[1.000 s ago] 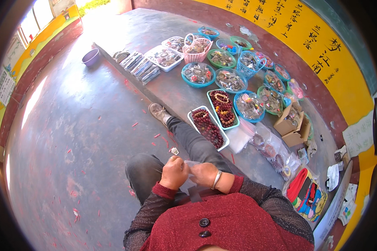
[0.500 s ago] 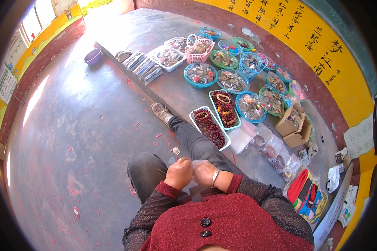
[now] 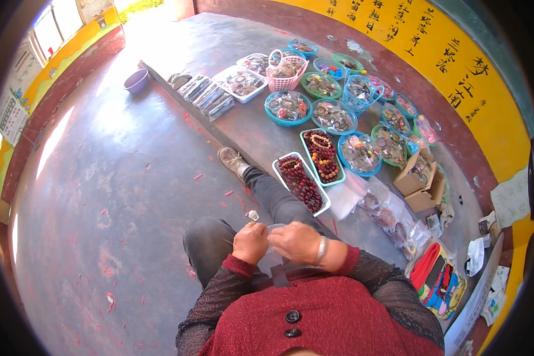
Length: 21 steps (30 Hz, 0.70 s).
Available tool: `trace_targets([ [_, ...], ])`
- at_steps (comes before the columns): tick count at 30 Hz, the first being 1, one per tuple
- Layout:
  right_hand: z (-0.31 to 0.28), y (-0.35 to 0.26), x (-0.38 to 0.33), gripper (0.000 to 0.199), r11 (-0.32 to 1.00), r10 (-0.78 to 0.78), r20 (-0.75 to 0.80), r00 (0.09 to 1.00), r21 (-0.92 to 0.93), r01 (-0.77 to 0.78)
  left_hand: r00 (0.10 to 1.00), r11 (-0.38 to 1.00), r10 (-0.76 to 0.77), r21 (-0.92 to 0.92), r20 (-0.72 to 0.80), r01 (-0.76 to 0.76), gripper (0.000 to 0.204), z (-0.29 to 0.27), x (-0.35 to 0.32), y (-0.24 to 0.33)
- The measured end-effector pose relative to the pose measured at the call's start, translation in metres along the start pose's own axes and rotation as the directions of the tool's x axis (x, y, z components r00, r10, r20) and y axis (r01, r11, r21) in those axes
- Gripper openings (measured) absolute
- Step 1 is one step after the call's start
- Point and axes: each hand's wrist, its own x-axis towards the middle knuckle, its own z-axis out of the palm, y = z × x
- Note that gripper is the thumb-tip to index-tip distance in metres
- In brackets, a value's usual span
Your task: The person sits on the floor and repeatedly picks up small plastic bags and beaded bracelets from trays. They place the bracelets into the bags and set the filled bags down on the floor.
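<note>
Over my lap, my left hand [image 3: 250,242] and my right hand [image 3: 295,242] are close together, both gripping a small clear plastic bag [image 3: 271,259] that hangs between them. A silver bangle circles my right wrist. What lies inside the bag is too small to tell. A white tray of dark red beads [image 3: 301,183] rests beside my outstretched right leg, nearest to my right hand.
Several blue, green and pink baskets of beads and trinkets [image 3: 332,115] stand on a raised grey ledge [image 3: 249,127] ahead. Cardboard boxes [image 3: 421,178] and plastic packets lie at right. A purple bowl [image 3: 137,80] sits on the floor far left. A yellow wall runs behind.
My hands have drawn slightly closer to my body and keep working the clear bag; the view has shifted a little. Nothing else has moved.
</note>
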Motion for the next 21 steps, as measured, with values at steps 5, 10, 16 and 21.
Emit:
trace_targets([
  [5,-0.111,-0.053,-0.028,0.032,0.553,-0.572,-0.410,0.710,0.446,0.703,0.993,0.989,-0.115,-0.094,-0.033,0.111,0.011,-0.001,-0.003,-0.014],
  [10,-0.117,-0.118,-0.031,0.030,0.106,-0.354,-0.923,-0.151,-0.200,0.974,0.945,0.924,-0.288,-0.302,-0.155,0.232,0.009,-0.008,0.016,-0.010],
  [16,-0.092,-0.122,-0.030,0.027,0.080,-0.312,-0.942,-0.125,-0.158,0.984,0.877,0.852,-0.379,-0.481,-0.297,0.206,0.006,-0.015,0.015,-0.013],
  [21,-0.086,-0.115,-0.035,0.022,0.045,-0.388,-0.919,-0.070,-0.095,0.994,0.881,0.860,-0.336,-0.489,-0.333,0.144,0.008,-0.011,0.018,-0.011],
])
